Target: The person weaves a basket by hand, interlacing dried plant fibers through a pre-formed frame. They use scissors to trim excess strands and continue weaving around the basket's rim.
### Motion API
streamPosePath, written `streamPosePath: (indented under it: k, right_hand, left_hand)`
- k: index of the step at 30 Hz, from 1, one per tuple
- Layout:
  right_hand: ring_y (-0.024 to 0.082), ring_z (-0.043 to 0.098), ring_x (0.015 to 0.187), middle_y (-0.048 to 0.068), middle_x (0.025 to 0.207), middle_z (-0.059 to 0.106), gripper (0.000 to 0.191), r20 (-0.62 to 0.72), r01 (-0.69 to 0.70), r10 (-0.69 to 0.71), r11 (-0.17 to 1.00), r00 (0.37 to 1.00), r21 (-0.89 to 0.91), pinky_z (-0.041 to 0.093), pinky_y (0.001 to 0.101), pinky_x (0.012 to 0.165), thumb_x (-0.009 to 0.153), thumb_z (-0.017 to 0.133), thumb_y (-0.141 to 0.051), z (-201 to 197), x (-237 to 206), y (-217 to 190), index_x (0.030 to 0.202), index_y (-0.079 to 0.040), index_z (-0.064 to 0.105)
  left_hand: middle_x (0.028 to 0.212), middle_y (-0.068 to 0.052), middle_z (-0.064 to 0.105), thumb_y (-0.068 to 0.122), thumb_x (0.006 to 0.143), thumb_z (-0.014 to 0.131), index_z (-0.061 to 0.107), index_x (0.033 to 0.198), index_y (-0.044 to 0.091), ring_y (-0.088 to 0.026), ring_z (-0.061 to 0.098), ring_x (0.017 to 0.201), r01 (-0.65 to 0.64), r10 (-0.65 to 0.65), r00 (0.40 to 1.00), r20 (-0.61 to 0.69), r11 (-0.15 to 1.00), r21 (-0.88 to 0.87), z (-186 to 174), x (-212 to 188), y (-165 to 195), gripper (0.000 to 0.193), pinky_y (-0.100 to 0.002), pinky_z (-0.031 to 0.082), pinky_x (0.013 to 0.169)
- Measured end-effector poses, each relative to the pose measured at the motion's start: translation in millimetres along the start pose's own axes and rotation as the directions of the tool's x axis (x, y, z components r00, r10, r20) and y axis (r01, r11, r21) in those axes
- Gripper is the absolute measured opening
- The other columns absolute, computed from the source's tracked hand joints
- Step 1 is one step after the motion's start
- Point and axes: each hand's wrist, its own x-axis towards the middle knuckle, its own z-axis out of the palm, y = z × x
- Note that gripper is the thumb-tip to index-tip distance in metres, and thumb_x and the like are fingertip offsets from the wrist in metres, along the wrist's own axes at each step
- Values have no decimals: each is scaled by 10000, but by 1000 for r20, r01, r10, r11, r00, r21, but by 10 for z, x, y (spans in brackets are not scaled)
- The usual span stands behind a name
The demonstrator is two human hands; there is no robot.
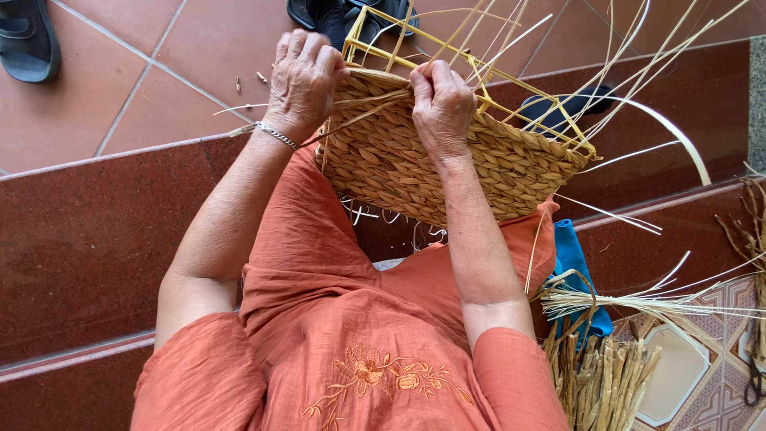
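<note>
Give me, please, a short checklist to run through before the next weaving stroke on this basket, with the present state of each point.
1. Basket steadied on the lap: ok, it rests against the knees.
2. Left hand on the woven rim: ok, fingers curl over the top edge.
3. Right hand on the rim: ok, it grips beside the yellow frame.
4. Working strand in the fingers: cannot tell, the fingertips hide it.
5. Upright spokes free of the hands: ok, they fan out to the far side.
6. Spare fibre bundle close by: ok, it lies at the person's right side.
</note>
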Motion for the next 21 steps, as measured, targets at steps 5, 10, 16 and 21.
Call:
streamPosePath:
  k: [5, 10, 16, 21]
  right_hand:
    - [123, 755, 709, 10, 819, 777, 143, -16, -76, 78, 992, 997, 101, 588, 303, 619, 979, 766, -151, 67, -17, 34, 890, -100, 666]
    - [75, 729, 648, -7, 758, 752, 119, -97, -64, 75, 991, 992, 115, 593, 223, 517, 964, 795, -202, 140, -5, 96, 982, -104, 730]
    - [69, 638, 603, 6, 768, 711, 119, -291, -165, 257, 938, 922, 305, 544, 229, 475, 1000, 751, -189, 12, -310, 261, 1065, -95, 720]
    - [94, 639, 700, -5, 890, 652, 297, -117, -14, 2, 995, 993, -101, 607, 232, 585, 1025, 754, -152, -118, -734, 244, 1309, -167, 667]
  left_hand:
    - [886, -19, 674, 240, 1052, 728, 611, 984, 114, -184, 700, 825, 285, -232, 955, 185, 888, -361, -110, 4, -130, 185, -332, 570, 708]
    - [912, -42, 647, 291, 957, 805, 653, 992, 138, -223, 633, 878, 252, -241, 966, 96, 958, -137, -303, 30, -255, 218, -390, 478, 755]
    - [1043, -46, 584, 336, 1045, 830, 666, 1076, 144, -228, 526, 1054, -93, 93, 987, -130, 996, 6, -327, -134, -81, 254, -389, 384, 930]
    - [982, -103, 601, 502, 816, 809, 696, 1052, 83, -253, 539, 956, -177, 179, 982, -54, 984, 37, -270, -260, 13, 494, -397, 397, 827]
